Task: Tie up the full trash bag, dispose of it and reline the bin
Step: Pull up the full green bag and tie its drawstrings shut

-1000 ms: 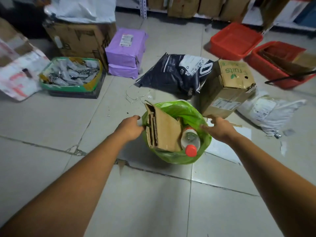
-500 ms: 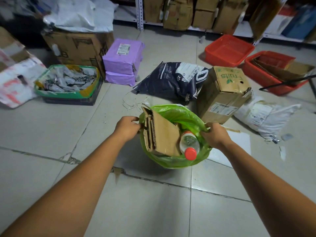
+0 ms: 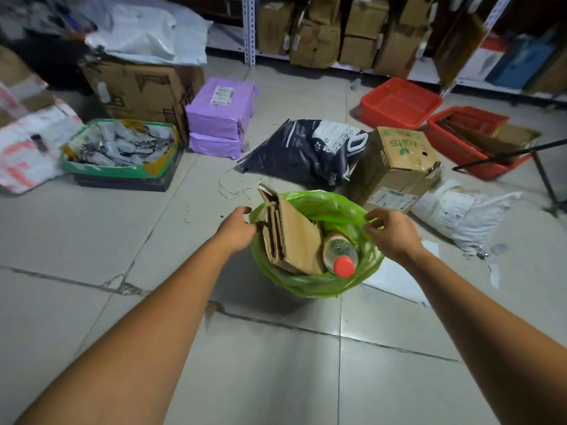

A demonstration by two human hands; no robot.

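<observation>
Two bare hands reach down to one bag. The left hand (image 3: 237,230) has its fingers curled over the left edge of the bright green, thin plastic trash bag (image 3: 310,285), gripping the rim beside the cardboard. The right hand (image 3: 394,234) pinches the right edge of the same rim between thumb and bent fingers, lifting a small fold of the film.

The bag stands on the pale tiled floor (image 3: 92,240), directly in front of the person, between the two forearms. Its mouth is wide open and round, the rim folded outward and wrinkled; the bin beneath is hidden by the overhang. It is full. One folded piece of brown corrugated cardboard (image 3: 294,237) stands tilted in its left half and juts above the rim. One clear plastic bottle (image 3: 339,253) with a red cap (image 3: 344,266) lies against the cardboard's right side.

Just behind the bag sit one brown cardboard box printed "fruits" (image 3: 395,164) and one dark blue printed sack (image 3: 300,151). Farther out are two stacked purple wrapped parcels (image 3: 219,113), two red plastic baskets (image 3: 400,102), one white mailing sack (image 3: 460,210) and one green-lined crate of grey packets (image 3: 119,151).
</observation>
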